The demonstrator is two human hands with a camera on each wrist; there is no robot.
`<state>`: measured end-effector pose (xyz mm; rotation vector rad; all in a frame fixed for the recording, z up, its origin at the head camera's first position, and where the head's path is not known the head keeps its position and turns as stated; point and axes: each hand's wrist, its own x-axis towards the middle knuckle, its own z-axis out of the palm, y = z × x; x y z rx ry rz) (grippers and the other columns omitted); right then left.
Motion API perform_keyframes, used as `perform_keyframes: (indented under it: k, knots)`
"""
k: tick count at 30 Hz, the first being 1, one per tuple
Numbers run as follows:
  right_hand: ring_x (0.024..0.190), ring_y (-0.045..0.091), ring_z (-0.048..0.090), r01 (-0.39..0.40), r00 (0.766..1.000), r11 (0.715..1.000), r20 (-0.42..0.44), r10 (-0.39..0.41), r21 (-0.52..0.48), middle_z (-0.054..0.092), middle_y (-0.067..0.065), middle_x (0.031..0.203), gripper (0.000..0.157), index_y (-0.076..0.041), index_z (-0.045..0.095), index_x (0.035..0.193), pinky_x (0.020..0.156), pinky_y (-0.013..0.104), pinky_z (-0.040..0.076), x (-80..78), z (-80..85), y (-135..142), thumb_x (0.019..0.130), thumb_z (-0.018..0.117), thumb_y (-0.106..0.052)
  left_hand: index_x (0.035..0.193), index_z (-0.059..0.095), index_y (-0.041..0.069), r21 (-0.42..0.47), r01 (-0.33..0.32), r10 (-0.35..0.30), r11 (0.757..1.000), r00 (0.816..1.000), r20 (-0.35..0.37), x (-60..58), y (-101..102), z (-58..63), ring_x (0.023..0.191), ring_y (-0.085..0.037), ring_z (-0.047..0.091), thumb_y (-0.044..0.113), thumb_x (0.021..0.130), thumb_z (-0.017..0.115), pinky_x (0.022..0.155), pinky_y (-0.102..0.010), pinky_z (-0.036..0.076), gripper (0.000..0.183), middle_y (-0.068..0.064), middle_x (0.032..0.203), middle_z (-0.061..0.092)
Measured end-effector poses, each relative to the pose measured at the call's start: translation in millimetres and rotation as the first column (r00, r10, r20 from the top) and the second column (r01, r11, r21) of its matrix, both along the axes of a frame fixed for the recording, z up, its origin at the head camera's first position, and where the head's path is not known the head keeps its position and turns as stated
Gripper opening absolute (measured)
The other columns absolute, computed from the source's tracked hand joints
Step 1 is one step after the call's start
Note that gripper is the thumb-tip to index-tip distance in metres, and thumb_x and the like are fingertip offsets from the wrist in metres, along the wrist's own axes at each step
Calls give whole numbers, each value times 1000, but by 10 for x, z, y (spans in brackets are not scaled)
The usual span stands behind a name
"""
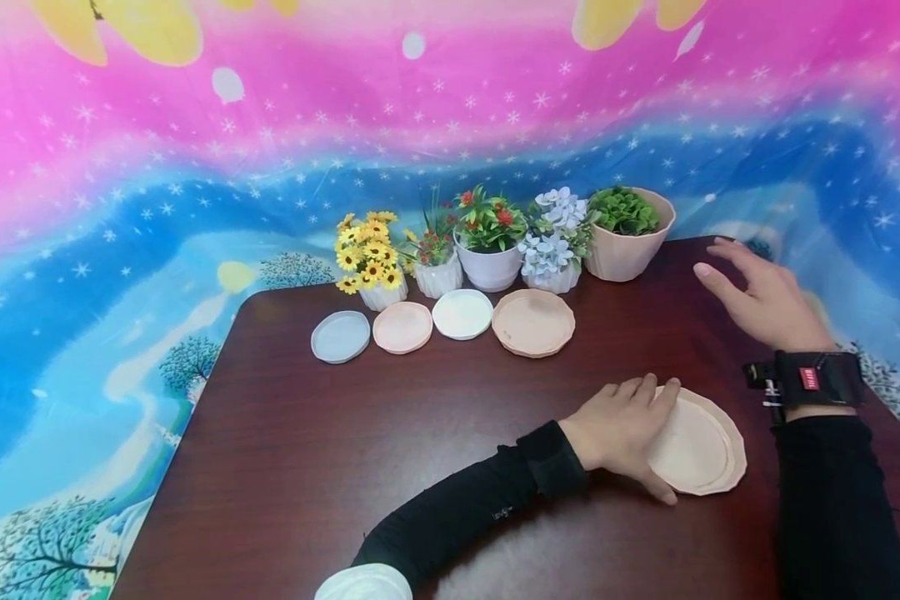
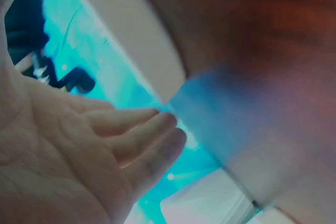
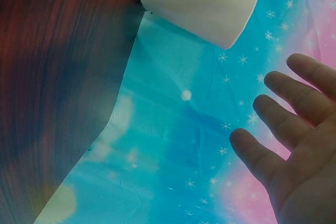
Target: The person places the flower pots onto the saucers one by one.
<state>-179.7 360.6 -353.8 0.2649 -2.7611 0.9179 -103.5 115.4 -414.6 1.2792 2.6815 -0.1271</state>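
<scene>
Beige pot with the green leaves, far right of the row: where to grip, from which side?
Probably high on the right wall of the beige pot, right hand coming from the right. Blue flowers crowd its left; the wall flares upward, which should help against slipping.

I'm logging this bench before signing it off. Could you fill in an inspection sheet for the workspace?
Surface: brown table, glossy.
Job's things: beige dish at right; grey saucer, pink saucer, white saucer and beige saucer in a row; five potted plants behind.
Clutter: pale round item, cut off at the head view's lower edge; identity unclear.
Grips: left hand at the beige dish's left side, contact uncertain; right hand raised, holding nothing.
Cables: nothing seen.
Surroundings: printed backdrop, pink and blue.
</scene>
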Motion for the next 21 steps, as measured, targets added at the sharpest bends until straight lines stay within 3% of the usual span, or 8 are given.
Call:
perform_keyframes:
  k: [6,13,16,21]
  knots:
    - [139,64,41,4,1000,1000,-24,-5,-27,38,29,166,61,-5,42,163,107,81,29,14,1,-56,111,55,-35,171,20,20,-11,-11,11,1000,1000,-18,-26,-114,90,141,-7,47,90,72,73,114,-26,35,133,7,159,47]
    - [148,59,34,31,999,997,-23,-33,-70,36,26,168,71,-12,33,169,114,79,24,-16,193,-171,108,61,-37,169,29,20,34,19,-17,999,999,-41,-56,-175,152,130,-4,54,85,74,76,109,-24,39,124,12,148,54]
    - [157,52,24,35,999,995,13,-34,-97,28,22,173,83,-13,25,171,120,76,18,-146,238,-224,105,66,-40,168,31,20,50,22,-20,999,998,-52,-54,-199,160,129,-5,55,85,74,77,107,-25,41,123,11,148,55]
    - [161,44,17,77,995,978,80,-63,-192,16,18,177,105,-14,10,173,124,71,17,-506,203,-255,98,76,-44,167,34,22,52,5,-1,999,998,-68,-20,-203,145,128,-6,56,85,73,78,105,-25,42,121,12,147,56]
